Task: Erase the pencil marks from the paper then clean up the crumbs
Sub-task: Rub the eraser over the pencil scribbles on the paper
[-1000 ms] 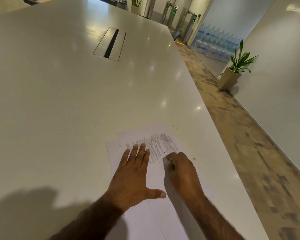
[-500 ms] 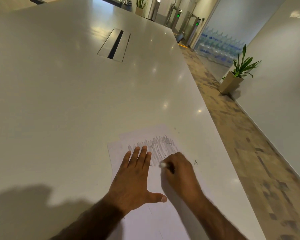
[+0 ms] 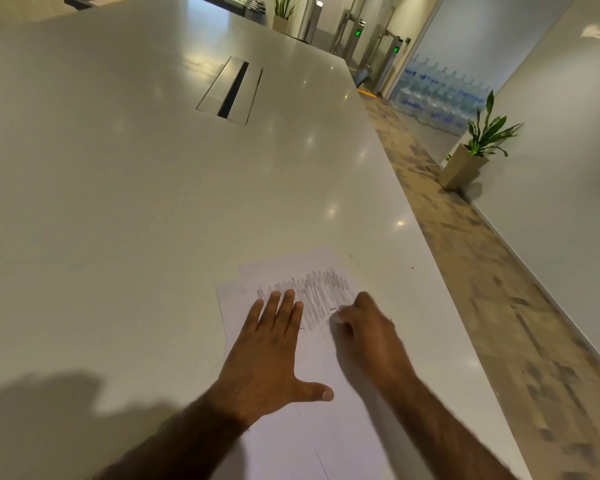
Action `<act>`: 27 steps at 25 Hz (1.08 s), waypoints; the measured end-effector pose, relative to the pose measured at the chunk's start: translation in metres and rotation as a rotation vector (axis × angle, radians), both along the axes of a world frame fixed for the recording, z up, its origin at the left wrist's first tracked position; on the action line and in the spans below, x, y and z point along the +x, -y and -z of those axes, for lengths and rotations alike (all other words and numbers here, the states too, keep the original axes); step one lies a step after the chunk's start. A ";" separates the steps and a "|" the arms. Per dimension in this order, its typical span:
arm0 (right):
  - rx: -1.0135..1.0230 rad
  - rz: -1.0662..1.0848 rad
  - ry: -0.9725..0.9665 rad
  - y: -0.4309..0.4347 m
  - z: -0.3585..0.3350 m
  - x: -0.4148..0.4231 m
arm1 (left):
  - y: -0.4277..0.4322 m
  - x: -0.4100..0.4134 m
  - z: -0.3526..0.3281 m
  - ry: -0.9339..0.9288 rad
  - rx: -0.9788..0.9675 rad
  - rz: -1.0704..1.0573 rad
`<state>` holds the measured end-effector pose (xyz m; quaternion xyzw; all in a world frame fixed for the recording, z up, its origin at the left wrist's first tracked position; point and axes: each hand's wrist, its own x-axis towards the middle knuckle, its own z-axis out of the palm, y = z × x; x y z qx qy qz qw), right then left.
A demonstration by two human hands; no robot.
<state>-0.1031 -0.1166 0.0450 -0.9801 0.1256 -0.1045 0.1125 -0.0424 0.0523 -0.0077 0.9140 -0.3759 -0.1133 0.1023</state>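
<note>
We press our left hand [image 3: 269, 351] flat, fingers spread, on the paper [image 3: 312, 403] at the table's [image 3: 118, 209] near right edge. Our right hand [image 3: 368, 329] is curled around a small white eraser [image 3: 336, 318], touching the pencil marks [image 3: 312, 296]. Far right stand a potted plant [image 3: 478, 150] and stacked water bottles [image 3: 440, 95]. No writing is readable.

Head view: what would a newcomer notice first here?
First, the two hands near the bottom: the left hand lies flat on the paper, while the right hand pinches a small white eraser. Just beyond them sits the grey pencil scribble, on the long white table.
</note>
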 end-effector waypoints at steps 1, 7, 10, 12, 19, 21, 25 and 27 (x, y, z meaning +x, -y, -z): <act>-0.002 0.118 0.027 0.016 -0.002 0.009 | 0.000 0.000 -0.001 -0.005 0.009 0.000; 0.006 -0.155 -0.015 -0.041 0.002 -0.017 | 0.000 -0.002 0.001 0.032 -0.012 -0.004; -0.029 0.039 0.015 0.001 0.001 0.009 | 0.000 -0.001 -0.001 0.028 0.000 -0.001; 0.037 0.200 0.105 0.021 -0.004 0.020 | 0.000 -0.002 -0.003 0.020 -0.001 -0.008; -0.002 -0.008 0.006 -0.002 0.001 0.013 | -0.001 -0.001 0.001 0.026 -0.026 0.003; 0.024 0.167 0.065 0.024 -0.003 0.032 | -0.001 -0.002 0.000 0.012 -0.002 -0.002; 0.019 0.011 0.032 -0.016 0.005 0.009 | -0.001 -0.003 -0.003 -0.013 0.003 -0.006; 0.017 -0.074 -0.037 -0.019 0.005 0.001 | -0.001 -0.001 -0.002 0.004 0.008 -0.002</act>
